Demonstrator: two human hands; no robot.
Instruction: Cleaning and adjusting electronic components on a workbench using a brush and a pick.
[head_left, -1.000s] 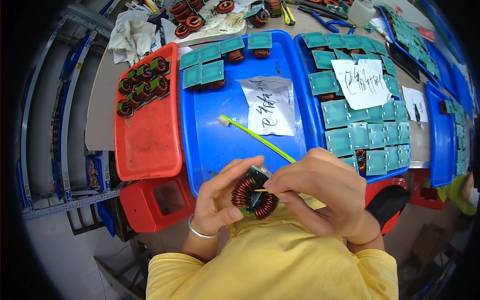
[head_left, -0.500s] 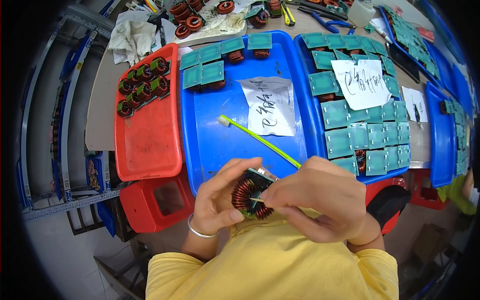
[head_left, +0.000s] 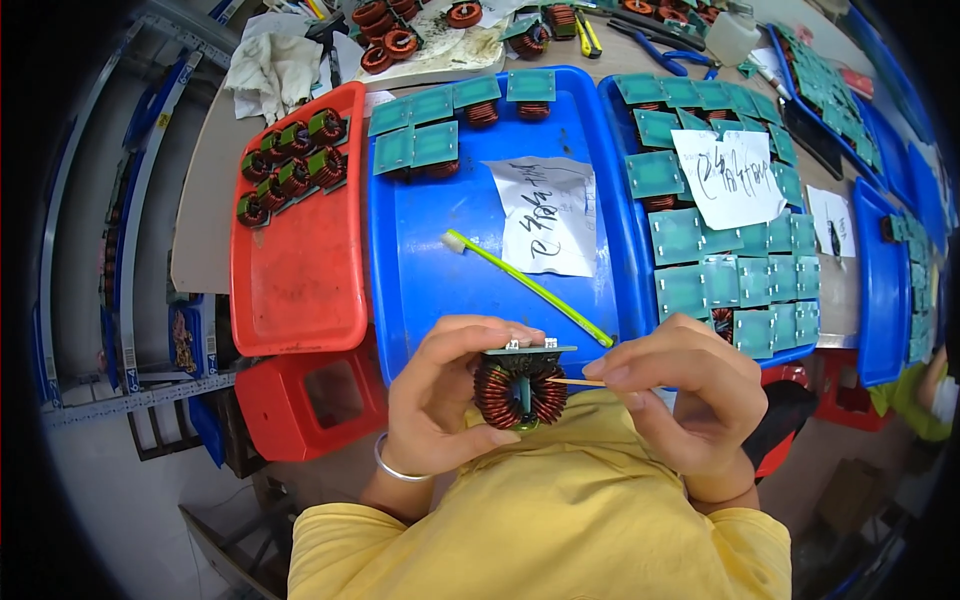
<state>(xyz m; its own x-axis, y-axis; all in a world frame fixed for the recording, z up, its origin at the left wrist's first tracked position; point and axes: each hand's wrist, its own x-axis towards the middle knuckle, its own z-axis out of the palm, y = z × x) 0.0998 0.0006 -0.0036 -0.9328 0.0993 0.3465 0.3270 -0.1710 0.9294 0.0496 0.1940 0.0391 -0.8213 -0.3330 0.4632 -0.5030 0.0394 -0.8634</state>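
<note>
My left hand [head_left: 435, 385], with a silver bangle at its wrist, grips a copper-wound toroidal coil [head_left: 497, 393] mounted on a small green circuit board. The board is at the top and the ring faces me, with a green strip across its middle. Between thumb and fingers of my right hand [head_left: 690, 390] is a thin wooden stick [head_left: 578, 382], like a toothpick. Its tip reaches the right side of the windings. Beyond my hands, a yellow-green toothbrush [head_left: 530, 290] lies in the middle blue tray [head_left: 420, 270], beside a paper note [head_left: 545, 215].
At left, a red tray [head_left: 298, 290] carries several coils. Another blue tray [head_left: 625, 215] at right is packed with green-board coils under a paper note. Pliers [head_left: 670, 52], a bottle [head_left: 732, 38] and a white cloth [head_left: 272, 70] sit at the back. Red stools [head_left: 290, 405] stand below the table edge.
My right hand has moved right, away from the coil's centre, with the stick now in plain sight. The coil has turned so that its ring faces me and its board is uppermost.
</note>
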